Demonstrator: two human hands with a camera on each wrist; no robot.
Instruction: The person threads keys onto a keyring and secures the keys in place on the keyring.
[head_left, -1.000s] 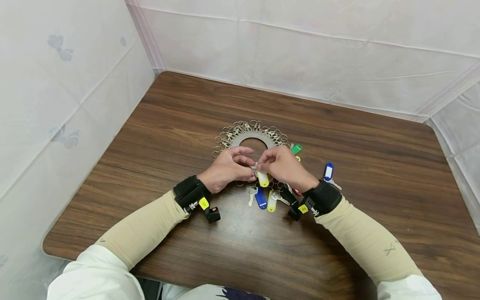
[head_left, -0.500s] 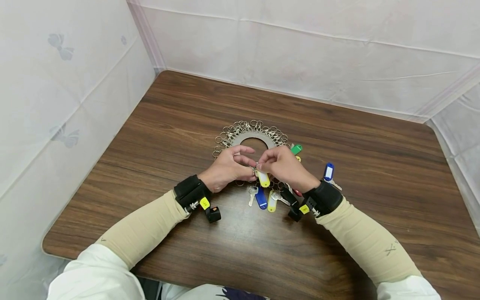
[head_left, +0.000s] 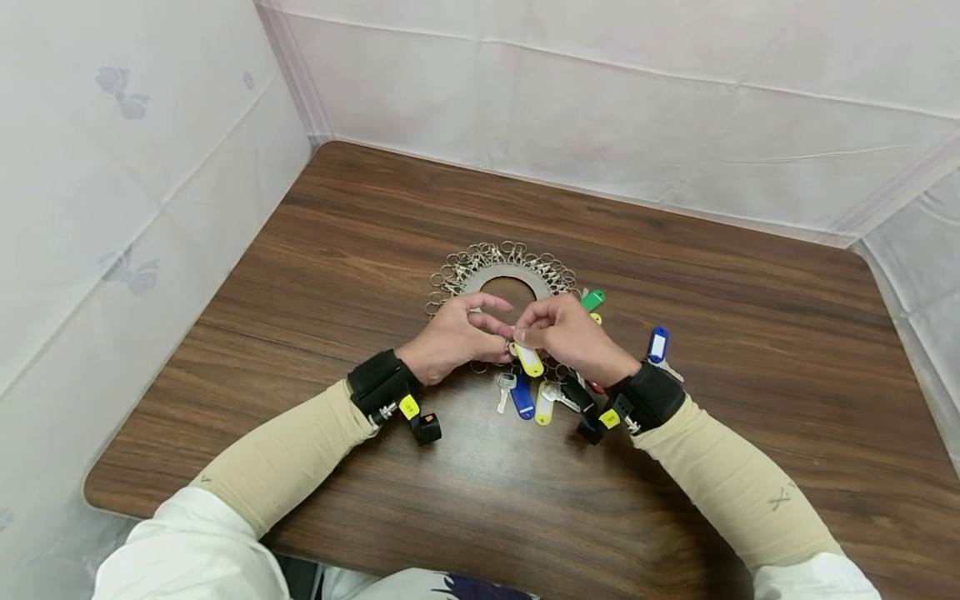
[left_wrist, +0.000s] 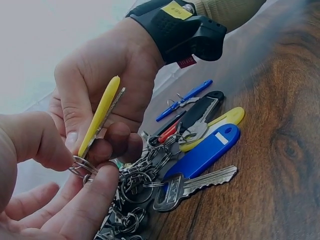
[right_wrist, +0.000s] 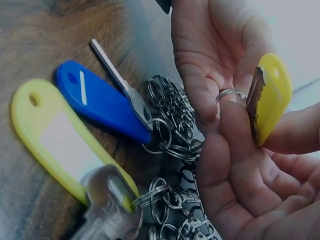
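- The person's right hand pinches a flat yellow plastic key tag with a silver key laid against it; thumb and forefinger are curled round its upper end, and it is held just above the tabletop, near the middle.
- The left hand meets it from the other side, its fingers curled and pinching the small steel split ring at the tag's end.
- The tag's long axis slants from the meeting fingertips down towards the near edge of the tabletop, so the ring lies at the far, upper end, right between the two hands. Neither hand is nearer; both touch the piece.
- Directly beneath lies the flat grey metal ring plate fringed with many small steel clasps, its near arc hidden under the hands.
- Already lying on the wood near the near arc: a blue plastic tag with a silver key, another yellow tag with a key, and a black tag under the right wrist.
- A green tag and a second blue tag lie towards the right edge, apart from the hands.
- Open wood lies all around, widest towards the far corners; the white cloth walls stand well apart from the work.
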